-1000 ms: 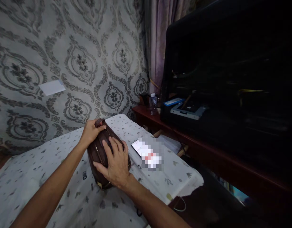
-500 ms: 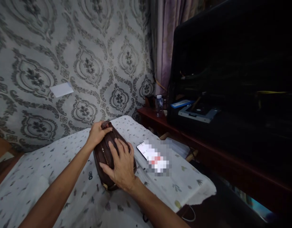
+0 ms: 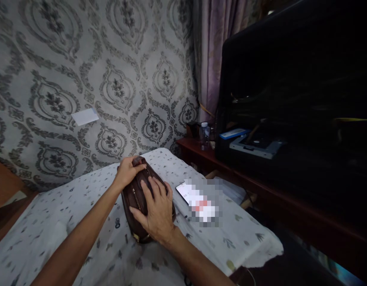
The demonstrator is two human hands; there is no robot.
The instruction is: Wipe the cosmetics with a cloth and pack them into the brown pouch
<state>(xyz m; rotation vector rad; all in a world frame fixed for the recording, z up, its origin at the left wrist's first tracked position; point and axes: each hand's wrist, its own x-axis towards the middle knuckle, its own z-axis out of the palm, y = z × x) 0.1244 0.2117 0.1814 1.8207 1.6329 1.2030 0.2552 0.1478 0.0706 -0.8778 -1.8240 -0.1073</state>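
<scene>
A dark brown leather bag [image 3: 130, 214] with brass-coloured zips lies on the patterned white cloth. At its far end, my left hand [image 3: 126, 171] is closed around the edge, thumb across the top near a zip; its other fingers are mostly hidden. My right hand [image 3: 158, 214] rests on the bag's upper side with thumb and fingers spread apart. Just right of the bag lies a phone [image 3: 185, 191] with a lit screen, partly pixelated.
The white cloth [image 3: 213, 242] with small prints covers the surface under the bag. To the right stand a dark red table [image 3: 183, 143], a clear bottle [image 3: 204, 137] and a large black screen [image 3: 290, 87]. Patterned wallpaper [image 3: 117, 91] is behind.
The whole view has shifted, so everything appears slightly further right and lower. Both hands keep nearly the same places on the bag.
</scene>
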